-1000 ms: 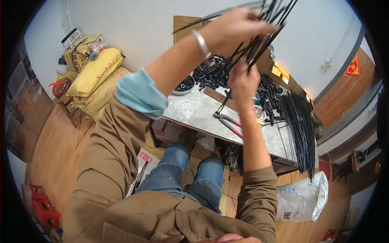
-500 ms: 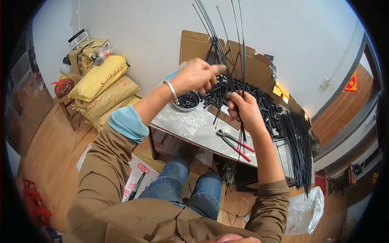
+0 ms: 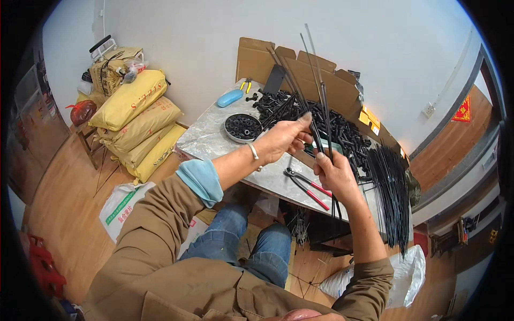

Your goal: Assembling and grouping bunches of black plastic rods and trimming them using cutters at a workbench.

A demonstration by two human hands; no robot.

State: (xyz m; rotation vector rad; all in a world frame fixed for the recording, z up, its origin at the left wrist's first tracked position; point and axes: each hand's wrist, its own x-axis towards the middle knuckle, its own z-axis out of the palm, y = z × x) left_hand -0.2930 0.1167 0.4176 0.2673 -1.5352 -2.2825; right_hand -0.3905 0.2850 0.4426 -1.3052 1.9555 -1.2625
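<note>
Hands lowered since a second ago: right hand point(image 3: 334, 174) grips the rods point(image 3: 321, 96); left hand point(image 3: 284, 140) pinches one, sorting over worktop point(image 3: 214, 134).

I see a small bunch of thin black rods point(image 3: 321, 101), long, straight and glossy, standing nearly upright above the marble-topped table point(image 3: 214, 136). Their upper ends fan apart slightly in front of the cardboard box flaps behind the table, and their lower ends hang past the table's near edge. My right hand point(image 3: 334, 174) is closed around the bunch low down, over the table's near edge. My left hand point(image 3: 284, 140) pinches the rods higher up, fingertips touching them above the middle of the table.
</note>
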